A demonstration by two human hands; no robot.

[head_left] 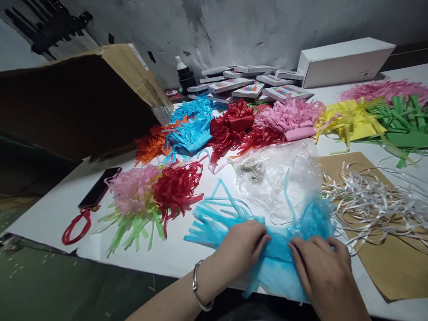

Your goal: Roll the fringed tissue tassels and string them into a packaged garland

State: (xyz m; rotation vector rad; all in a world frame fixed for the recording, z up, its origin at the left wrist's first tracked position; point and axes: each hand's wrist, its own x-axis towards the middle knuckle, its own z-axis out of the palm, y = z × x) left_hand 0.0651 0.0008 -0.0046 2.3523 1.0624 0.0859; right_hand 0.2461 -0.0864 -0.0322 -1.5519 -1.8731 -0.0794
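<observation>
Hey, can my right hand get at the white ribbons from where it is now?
Probably yes: the ribbons lie just beside the right hand, with nothing visible in between, though its fingers are on the blue paper.

No text can be read, the marks on the long white cardboard box (344, 67) and flat white, multicoloured-printed cartons (249, 90) near the white surface's (50, 218) far edge, and on the open brown cardboard box (129, 71), being too small or blurred
</observation>
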